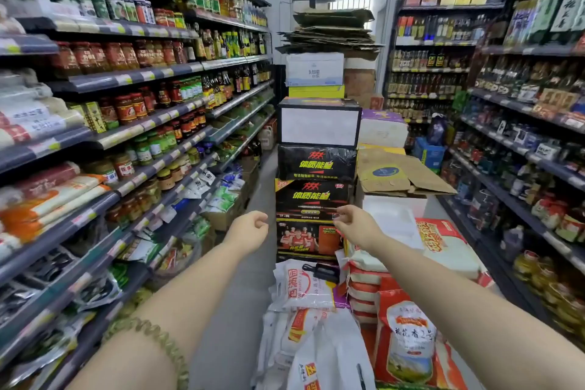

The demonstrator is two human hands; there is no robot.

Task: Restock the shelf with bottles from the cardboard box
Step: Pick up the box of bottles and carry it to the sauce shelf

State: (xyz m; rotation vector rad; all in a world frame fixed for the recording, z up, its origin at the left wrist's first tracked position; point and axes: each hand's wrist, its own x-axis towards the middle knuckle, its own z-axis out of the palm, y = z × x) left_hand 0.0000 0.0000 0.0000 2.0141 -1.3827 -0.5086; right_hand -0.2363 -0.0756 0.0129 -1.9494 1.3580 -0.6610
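Your left hand (253,226) and right hand (351,223) were both empty, fingers loosely curled, reaching at 12 o'clock toward the stacked drink cartons (311,199). Risk: pulling a lower carton would've tipped the tall stack. No opened cardboard box of bottles was identifiable; shelf (133,77) sat at 9 o'clock.
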